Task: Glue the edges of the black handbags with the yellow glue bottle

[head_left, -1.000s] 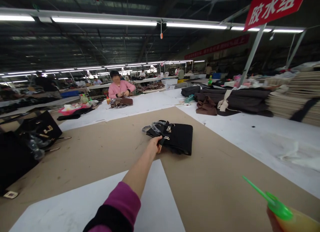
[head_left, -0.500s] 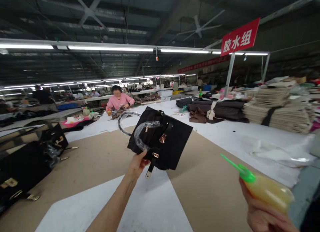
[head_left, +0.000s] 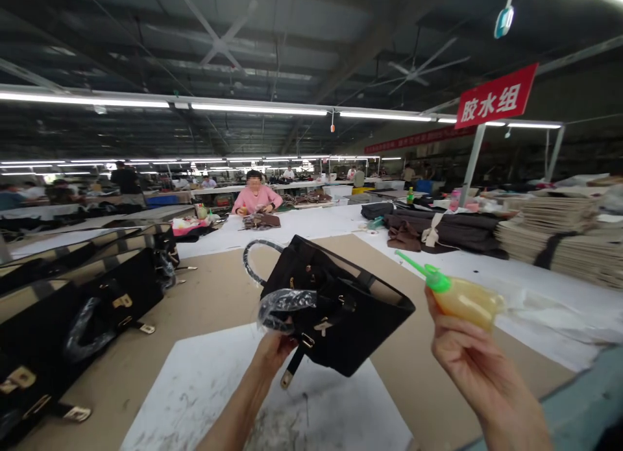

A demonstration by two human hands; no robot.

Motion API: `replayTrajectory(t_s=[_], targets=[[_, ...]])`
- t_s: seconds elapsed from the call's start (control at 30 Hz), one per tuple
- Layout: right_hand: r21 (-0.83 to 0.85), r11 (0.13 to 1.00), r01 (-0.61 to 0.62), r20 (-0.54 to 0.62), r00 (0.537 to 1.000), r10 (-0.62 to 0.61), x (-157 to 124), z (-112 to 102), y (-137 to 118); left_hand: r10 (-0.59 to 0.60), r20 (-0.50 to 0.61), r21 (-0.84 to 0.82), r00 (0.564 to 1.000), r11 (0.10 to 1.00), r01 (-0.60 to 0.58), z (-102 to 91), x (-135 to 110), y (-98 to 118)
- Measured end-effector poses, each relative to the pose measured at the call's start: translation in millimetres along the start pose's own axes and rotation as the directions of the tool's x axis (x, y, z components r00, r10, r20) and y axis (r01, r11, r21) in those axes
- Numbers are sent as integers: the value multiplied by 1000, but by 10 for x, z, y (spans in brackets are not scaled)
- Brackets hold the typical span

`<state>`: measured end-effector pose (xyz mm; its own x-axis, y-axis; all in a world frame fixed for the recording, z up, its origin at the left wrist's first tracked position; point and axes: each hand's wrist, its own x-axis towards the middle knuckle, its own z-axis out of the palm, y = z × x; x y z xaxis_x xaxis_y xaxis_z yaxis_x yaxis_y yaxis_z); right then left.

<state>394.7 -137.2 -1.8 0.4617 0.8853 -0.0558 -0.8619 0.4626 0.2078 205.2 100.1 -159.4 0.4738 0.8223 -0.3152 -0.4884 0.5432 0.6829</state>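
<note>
My left hand [head_left: 273,351] is closed on a black handbag [head_left: 341,315], lifted off the table and tilted with its open top to the upper right. One handle is wrapped in clear plastic [head_left: 285,303]; a strap with a gold buckle hangs below. My right hand [head_left: 467,366] grips a squeeze bottle of yellow glue [head_left: 467,300]. Its green nozzle [head_left: 421,270] points left toward the bag's rim, a short way off.
A white sheet [head_left: 204,386] lies on brown cardboard [head_left: 219,295] under the bag. Several black handbags [head_left: 73,302] line the left side. Stacks of dark fabric [head_left: 438,227] and board [head_left: 564,243] sit at the right. A person in pink [head_left: 257,198] works across the table.
My left hand picked the bag up off the cardboard and drew it in over the white sheet. My right hand raised the glue bottle toward it.
</note>
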Motion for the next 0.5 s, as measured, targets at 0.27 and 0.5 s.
replayTrajectory(t_s=[0.27,0.5], targets=[[-102,992,-74,75,994,81,-36,129,96,155,36,122,987,980,-158,10,-188,324],[-48,999,25,0,1000,-25,-199,131,-152,321,289,546,902,719,-430,448,-543,1792]])
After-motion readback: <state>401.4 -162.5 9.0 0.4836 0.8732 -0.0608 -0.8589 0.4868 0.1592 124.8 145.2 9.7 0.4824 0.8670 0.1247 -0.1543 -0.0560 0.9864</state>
